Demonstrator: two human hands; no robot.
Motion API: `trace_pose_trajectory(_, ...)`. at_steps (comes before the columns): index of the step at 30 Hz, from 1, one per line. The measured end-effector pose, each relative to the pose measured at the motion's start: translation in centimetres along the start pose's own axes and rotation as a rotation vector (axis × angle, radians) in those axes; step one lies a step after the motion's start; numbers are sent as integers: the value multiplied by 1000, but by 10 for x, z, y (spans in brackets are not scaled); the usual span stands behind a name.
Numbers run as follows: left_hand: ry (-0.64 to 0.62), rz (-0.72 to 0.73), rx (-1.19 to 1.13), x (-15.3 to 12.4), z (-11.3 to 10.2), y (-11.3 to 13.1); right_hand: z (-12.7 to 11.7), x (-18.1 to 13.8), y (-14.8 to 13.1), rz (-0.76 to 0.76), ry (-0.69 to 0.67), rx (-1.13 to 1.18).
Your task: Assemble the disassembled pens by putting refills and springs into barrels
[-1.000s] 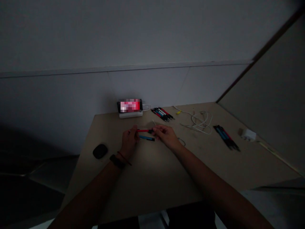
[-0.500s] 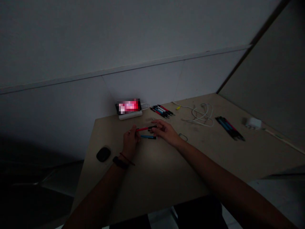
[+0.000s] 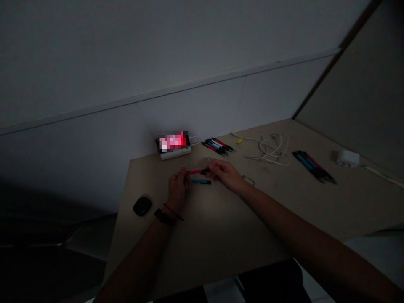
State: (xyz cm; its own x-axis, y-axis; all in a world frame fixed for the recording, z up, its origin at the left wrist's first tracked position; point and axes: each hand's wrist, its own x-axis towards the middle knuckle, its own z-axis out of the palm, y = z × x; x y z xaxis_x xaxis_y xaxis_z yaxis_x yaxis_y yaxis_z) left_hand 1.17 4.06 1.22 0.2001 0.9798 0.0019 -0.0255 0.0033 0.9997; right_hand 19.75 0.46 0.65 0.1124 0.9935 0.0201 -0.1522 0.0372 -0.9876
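In the dim head view, a red pen (image 3: 195, 171) is held level between my two hands above the table. My left hand (image 3: 179, 185) is closed around its left end, with a dark band and a red cord on that wrist. The fingers of my right hand (image 3: 222, 171) pinch the pen's dark right end. Just below it is a blue pen (image 3: 201, 182) with a dark end; its left end is hidden by my left hand, and I cannot tell if it is touched. A thin pale stick (image 3: 207, 159) shows right behind my right fingers.
A lit phone (image 3: 173, 142) leans on a white block (image 3: 176, 153) by the wall. Several pens (image 3: 218, 146) lie beside it, and another group of pens (image 3: 314, 166) further right. A white cable (image 3: 274, 149), white adapter (image 3: 347, 158) and black rounded object (image 3: 142, 206) rest on the table (image 3: 205, 244).
The view has shifted slightly, so the tabletop things appear further right. My right fingers have drawn closer together on the red pen's dark end. The left hand keeps its hold.
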Motion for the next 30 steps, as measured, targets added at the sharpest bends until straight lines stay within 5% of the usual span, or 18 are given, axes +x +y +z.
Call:
trace_pose_trajectory(23, 4, -19, -8, 2, 0, -1, 1, -1, 1, 46, -56, -84)
trace_pose_trajectory(30, 31, -36, -77, 2, -1, -1, -4, 4, 2, 26, 127, 71)
